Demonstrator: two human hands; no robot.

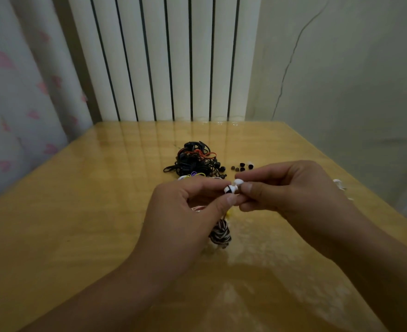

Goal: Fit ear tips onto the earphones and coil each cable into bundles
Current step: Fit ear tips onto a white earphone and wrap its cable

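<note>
My left hand [188, 212] pinches a white earbud with a black ring [229, 188] between thumb and forefinger. My right hand [291, 190] pinches a white ear tip [238, 182] that touches the earbud's nozzle. Below the hands, a black-and-white striped cable bundle [220, 233] hangs from the earbud just over the table. A tangle of black earphones with red and orange ties [194, 161] lies behind the hands. Several loose dark ear tips [242, 167] lie to its right.
The glossy yellow wooden table [78, 212] stands against a white radiator [164, 58]. Coloured bands, purple and yellow [195, 174], lie just behind my left hand. Something small and white [339, 184] lies by the table's right edge. A curtain hangs at left.
</note>
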